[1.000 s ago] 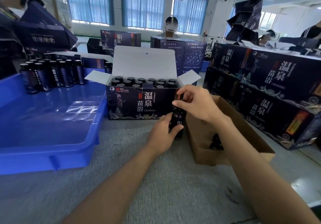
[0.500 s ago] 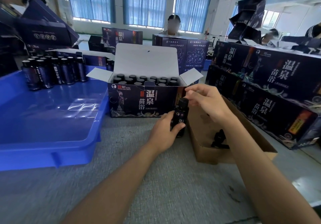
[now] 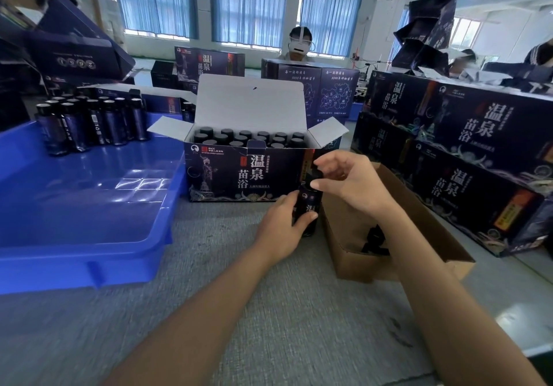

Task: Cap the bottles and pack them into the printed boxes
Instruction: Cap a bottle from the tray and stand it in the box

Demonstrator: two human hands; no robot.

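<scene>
My left hand (image 3: 284, 224) grips a dark labelled bottle (image 3: 309, 206) that stands upright on the grey table, just in front of the open printed box (image 3: 239, 173). My right hand (image 3: 347, 182) pinches the black cap (image 3: 314, 174) on top of that bottle with thumb and fingertips. The printed box holds several capped bottles (image 3: 248, 138), its white lid flap raised at the back. Several more dark bottles (image 3: 92, 122) stand at the far end of the blue tray (image 3: 83, 206) on the left.
A brown cardboard box (image 3: 398, 236) with loose black caps (image 3: 374, 240) sits right of the bottle, under my right forearm. Stacked closed printed boxes (image 3: 466, 158) line the right side. More boxes and a seated person are behind.
My right hand has shifted from covering the bottle top to pinching the cap with thumb and fingertips. The left hand keeps its grip on the bottle in about the same place.
</scene>
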